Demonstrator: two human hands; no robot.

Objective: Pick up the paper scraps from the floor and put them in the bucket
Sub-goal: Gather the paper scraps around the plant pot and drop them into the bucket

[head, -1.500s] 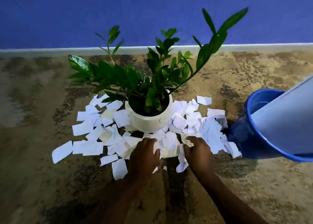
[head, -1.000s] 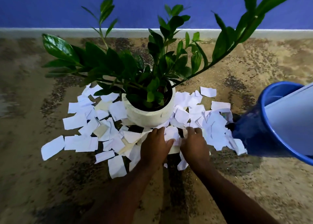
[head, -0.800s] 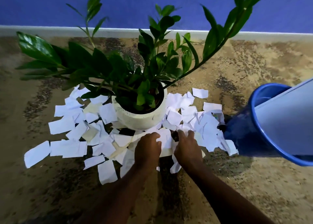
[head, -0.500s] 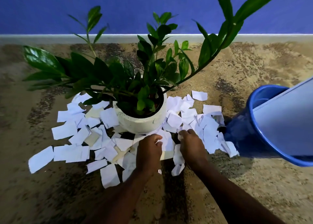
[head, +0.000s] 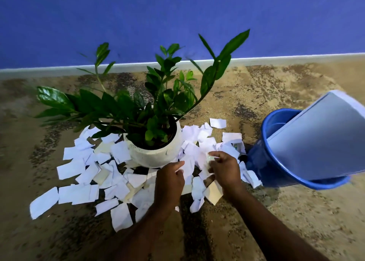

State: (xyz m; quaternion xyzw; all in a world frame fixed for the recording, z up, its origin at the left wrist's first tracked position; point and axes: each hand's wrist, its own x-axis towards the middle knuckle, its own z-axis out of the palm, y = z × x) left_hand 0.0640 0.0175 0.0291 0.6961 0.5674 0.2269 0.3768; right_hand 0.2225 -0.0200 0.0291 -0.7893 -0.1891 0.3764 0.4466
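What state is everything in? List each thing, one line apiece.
paper scraps, strewn on the floor around the pot, most not yet picked up.
right hand, pinches one of the paper scraps.
left hand, fingers curled over the scraps; grip unclear.
bucket, open, on the floor beside the scraps.
pale sheet, leaning out of the bucket.
plant pot, upright.

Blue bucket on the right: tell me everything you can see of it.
The round blue plastic bucket stands on the mottled brown floor, right of the white plant pot, mouth open. A large pale grey sheet sticks out of it, hiding most of the inside. Against its base lie white paper scraps.
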